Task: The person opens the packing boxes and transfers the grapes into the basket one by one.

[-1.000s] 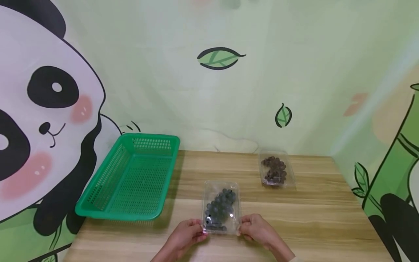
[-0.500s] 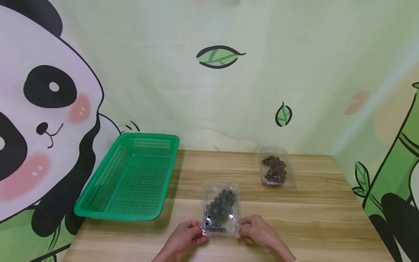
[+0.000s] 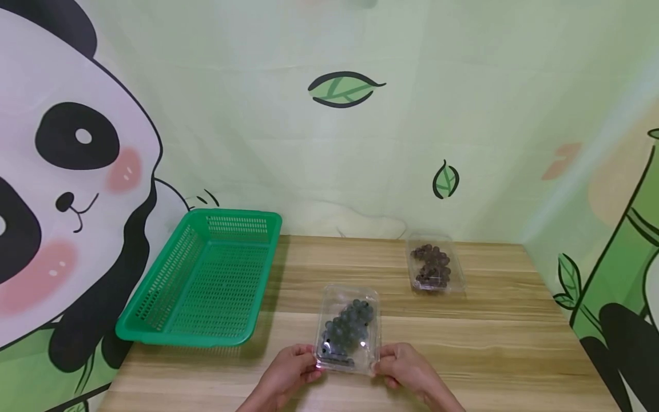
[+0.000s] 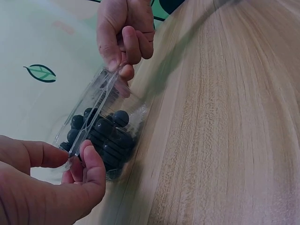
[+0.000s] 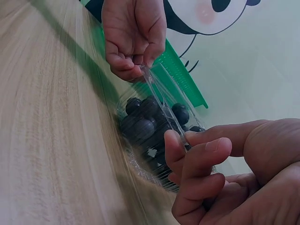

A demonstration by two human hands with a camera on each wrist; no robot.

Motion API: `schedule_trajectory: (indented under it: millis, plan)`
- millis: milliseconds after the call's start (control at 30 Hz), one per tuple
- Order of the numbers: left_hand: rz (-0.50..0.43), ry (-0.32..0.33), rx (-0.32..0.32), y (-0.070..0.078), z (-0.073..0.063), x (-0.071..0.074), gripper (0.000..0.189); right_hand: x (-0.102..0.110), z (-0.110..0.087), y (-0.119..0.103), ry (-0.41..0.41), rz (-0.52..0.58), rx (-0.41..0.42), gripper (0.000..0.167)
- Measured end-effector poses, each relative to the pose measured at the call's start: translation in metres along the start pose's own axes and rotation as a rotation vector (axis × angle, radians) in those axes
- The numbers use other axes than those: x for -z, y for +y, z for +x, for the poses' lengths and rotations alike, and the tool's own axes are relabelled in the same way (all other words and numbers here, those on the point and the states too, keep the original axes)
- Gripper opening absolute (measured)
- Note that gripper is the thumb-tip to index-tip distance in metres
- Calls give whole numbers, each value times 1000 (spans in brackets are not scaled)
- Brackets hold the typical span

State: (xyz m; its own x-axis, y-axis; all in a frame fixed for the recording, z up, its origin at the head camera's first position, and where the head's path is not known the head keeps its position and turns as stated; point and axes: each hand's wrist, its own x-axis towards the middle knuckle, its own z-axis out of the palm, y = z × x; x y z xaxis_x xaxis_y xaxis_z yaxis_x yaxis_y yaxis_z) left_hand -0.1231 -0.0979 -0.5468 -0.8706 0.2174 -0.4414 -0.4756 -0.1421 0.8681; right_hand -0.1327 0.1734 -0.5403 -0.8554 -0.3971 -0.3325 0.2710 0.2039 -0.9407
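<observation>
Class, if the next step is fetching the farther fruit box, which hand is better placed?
Probably the right hand: the farther box sits nearer to it than to the left hand. Both pinch the nearer box, so the right must release first.

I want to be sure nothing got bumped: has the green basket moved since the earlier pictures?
No. In the head view, the green basket keeps its place relative to the back edge of the table, with no visible shift either way.

My left hand (image 5: 136,35) hides part of the basket (image 5: 180,75) from the right wrist camera; the head view cuts the panda (image 3: 92,186) at left.
</observation>
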Motion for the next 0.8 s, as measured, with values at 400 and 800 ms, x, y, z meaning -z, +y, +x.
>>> schedule_trajectory:
  millis: [400,800]
  plan:
    - [0,17,-35,-1,5,1,24,-6,-3,5,-1,36,-38,11]
    - [-29,56,-50,-3,8,-2,27,-15,-9,2,4,1,-77,12]
